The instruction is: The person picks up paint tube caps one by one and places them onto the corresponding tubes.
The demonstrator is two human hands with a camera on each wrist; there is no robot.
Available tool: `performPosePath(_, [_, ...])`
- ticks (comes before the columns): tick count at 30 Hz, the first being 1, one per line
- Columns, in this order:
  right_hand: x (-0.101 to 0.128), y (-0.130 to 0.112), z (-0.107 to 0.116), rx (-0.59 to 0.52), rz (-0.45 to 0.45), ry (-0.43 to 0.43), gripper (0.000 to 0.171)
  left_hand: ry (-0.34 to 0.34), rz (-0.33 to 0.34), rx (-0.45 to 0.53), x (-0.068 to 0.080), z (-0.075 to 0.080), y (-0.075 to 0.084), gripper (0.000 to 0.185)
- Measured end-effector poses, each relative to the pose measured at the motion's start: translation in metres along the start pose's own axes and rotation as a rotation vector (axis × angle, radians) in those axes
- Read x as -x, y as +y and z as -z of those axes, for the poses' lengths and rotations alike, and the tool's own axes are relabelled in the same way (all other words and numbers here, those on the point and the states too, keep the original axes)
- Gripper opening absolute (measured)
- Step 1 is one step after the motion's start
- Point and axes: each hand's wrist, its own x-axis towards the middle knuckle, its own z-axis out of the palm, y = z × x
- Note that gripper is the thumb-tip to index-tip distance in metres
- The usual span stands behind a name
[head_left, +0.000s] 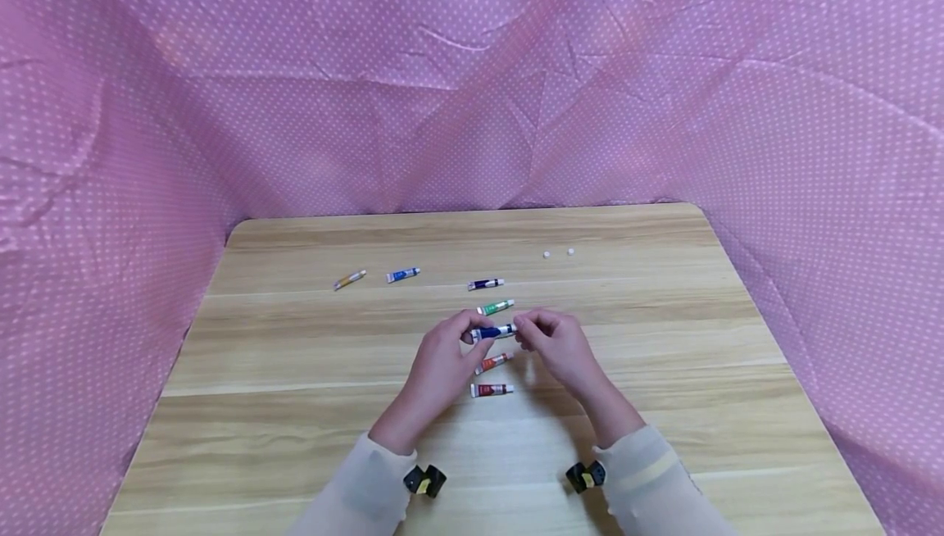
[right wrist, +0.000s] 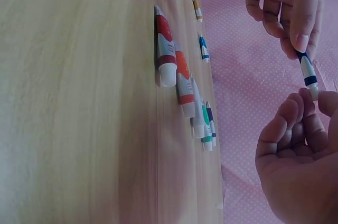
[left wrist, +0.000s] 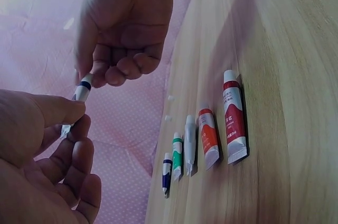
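While the left hand [head_left: 441, 360] pinches the blue paint tube [head_left: 492, 331] — lifted off the table [head_left: 295, 405] — right-hand fingers [head_left: 533, 329] pinch its cap end.

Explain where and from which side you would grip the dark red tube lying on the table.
Pinch the dark red tube across its body from above: it lies flat with its long sides free. The orange tube lies beyond it, apart, so fingers fit.

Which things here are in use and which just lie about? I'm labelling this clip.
In use:
- dark blue paint tube, held above the table
- left hand, pinching its tail end
- right hand, at its cap end

Lying about:
- green tube
- red tube
- yellow tube
- two white caps
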Motion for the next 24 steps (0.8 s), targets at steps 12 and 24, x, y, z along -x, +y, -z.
performPosePath(12, [0.002,0.005,0.004,0.118,0.02,-0.069,0.051,-0.02,-0.001,-0.011,0.0,-0.002,0.0,0.021])
performPosePath(24, [0.007,0.006,0.014,0.074,0.167,-0.088,0.017,-0.012,-0.006,-0.017,0.001,0.002,-0.002,0.021])
